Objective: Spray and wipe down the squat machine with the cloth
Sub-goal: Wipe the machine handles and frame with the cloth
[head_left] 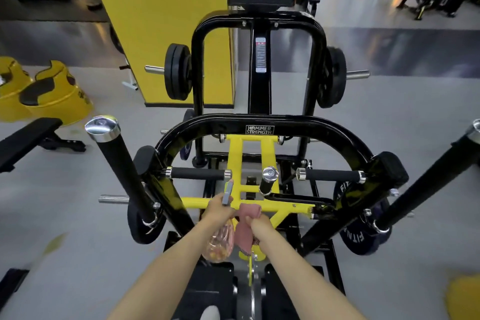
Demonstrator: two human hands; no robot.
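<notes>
Squat machine (207, 122): left hand (217, 212) grips spray bottle (220, 241), nozzle toward 12 o'clock. Right hand (259, 225) grips pink cloth (248, 212) at bottle's 3 o'clock, over yellow crossbar (194, 201).

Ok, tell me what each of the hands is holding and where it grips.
The left hand grips the clear pinkish plastic spray bottle at its neck, below the grey trigger head. The right hand grips the pink cloth round its middle.

Gym room, background.
Grey floor (65, 184); yellow pillar (161, 21); yellow drums (59, 101) and black bench (28, 135) at left.
</notes>
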